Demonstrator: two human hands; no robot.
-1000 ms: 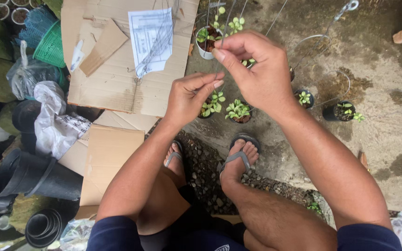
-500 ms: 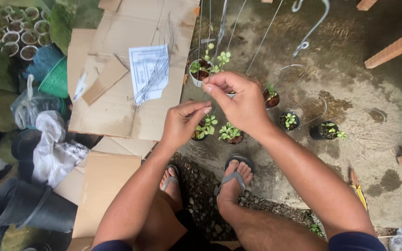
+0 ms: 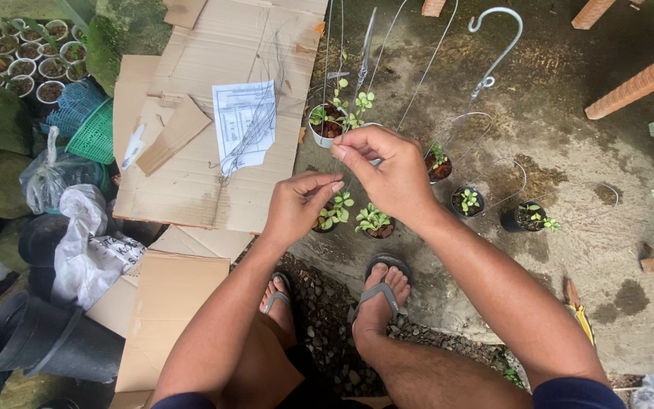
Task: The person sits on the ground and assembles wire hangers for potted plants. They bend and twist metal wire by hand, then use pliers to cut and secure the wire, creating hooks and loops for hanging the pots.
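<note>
Squatting over a damp concrete floor, a person in sandals works beside flattened cardboard at its left edge. Both forearms reach forward; the right hand and left hand each pinch a thin wire, which rises above small potted seedlings.

White printed sheet on flattened cardboard (perhaps label).

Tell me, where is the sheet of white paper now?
In the head view, the white paper lies on the flattened cardboard, upper left of the left hand, with thin wires on it and a green basket further left.
</note>
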